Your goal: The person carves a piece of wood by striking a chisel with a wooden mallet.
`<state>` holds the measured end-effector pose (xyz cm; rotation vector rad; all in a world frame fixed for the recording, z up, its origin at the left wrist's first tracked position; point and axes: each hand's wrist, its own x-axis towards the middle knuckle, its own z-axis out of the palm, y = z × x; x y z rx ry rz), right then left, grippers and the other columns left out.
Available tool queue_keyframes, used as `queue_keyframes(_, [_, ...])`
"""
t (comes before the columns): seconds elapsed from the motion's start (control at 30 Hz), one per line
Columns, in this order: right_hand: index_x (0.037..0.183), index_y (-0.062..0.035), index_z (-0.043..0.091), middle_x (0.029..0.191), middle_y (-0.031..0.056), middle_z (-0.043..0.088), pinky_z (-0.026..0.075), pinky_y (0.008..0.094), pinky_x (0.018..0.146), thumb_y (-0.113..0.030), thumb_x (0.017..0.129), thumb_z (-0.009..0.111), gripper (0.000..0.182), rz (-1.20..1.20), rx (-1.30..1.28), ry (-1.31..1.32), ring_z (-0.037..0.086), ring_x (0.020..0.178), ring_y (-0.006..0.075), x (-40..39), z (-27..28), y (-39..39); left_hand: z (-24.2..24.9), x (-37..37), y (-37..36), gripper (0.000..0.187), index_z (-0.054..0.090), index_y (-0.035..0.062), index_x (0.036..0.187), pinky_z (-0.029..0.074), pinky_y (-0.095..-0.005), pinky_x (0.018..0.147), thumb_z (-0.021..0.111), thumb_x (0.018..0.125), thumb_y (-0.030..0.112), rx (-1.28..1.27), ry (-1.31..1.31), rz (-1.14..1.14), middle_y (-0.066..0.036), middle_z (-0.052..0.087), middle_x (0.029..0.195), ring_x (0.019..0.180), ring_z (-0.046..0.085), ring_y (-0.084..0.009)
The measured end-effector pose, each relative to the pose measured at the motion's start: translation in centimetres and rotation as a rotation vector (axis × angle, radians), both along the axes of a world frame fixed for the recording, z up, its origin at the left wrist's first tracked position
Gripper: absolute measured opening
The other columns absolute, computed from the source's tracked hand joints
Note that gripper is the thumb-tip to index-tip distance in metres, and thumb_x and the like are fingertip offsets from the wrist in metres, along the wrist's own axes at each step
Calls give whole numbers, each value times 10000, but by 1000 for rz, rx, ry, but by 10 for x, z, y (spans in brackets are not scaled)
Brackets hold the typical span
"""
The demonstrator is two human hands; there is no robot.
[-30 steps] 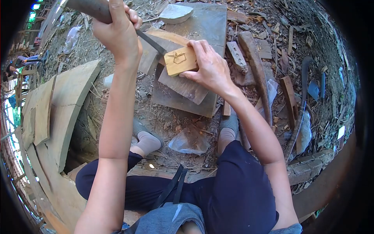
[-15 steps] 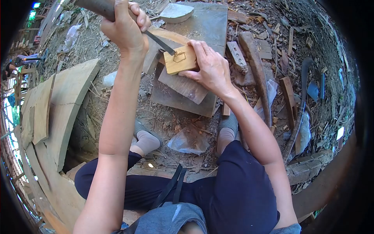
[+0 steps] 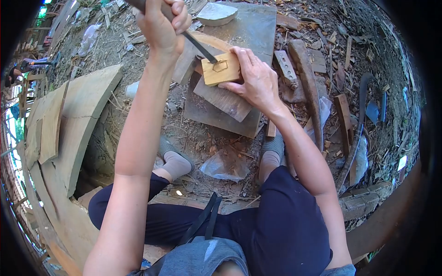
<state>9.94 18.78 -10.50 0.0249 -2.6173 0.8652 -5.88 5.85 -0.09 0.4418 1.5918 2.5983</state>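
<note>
My left hand (image 3: 161,25) is closed round a thick handle whose long dark metal blade (image 3: 200,47) slants down to the right. The blade's tip meets the top of a yellow wooden block (image 3: 222,71), at a roughly six-sided outline cut into it. My right hand (image 3: 257,80) grips the block's right end, thumb along the near side and fingers over the top. Under the block lie a weathered board (image 3: 223,99) and a larger dark slab (image 3: 251,27). A curved wooden piece (image 3: 214,41) lies behind the blade.
A pale stone piece (image 3: 216,14) rests on the slab's far end. On the right lie a perforated bar (image 3: 285,69), a long curved wooden piece (image 3: 306,87) and a curved dark tool (image 3: 361,106). Large planks (image 3: 90,110) lean at left. Far left, another person (image 3: 18,71) is partly visible.
The whole view has shifted, with the scene lying slightly further right. The blade's tip is still on the cut outline, and both hands keep their holds.
</note>
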Motion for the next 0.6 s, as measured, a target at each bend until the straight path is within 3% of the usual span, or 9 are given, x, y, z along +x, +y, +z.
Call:
queue_keyframes(0.07, [1325, -116, 497, 1204, 87, 636, 560, 419, 831, -424, 704, 865, 785, -6, 5, 0, 673, 1027, 317, 0, 0, 0, -2, -7, 1, 338, 483, 151, 820, 252, -215, 322, 627, 985, 409, 12, -37, -125, 22, 440, 594, 362, 331, -60])
queue_keyframes(0.37, [1310, -70, 499, 1201, 94, 638, 547, 397, 834, -393, 662, 883, 820, -2, 31, -6, 679, 1040, 290, 0, 2, -1, -19, -30, 14, 338, 506, 141, 804, 252, -208, 327, 684, 956, 386, -80, -144, 7, 35, 461, 583, 369, 367, -45])
queue_keyframes(0.6, [1311, -67, 496, 1220, 97, 634, 547, 398, 836, -387, 660, 884, 823, 9, 24, -5, 679, 1048, 289, -1, 1, 0, 0, 31, 37, 273, 506, 115, 752, 300, -236, 339, 670, 967, 145, -129, 53, 208, 41, 466, 562, 380, 399, -54])
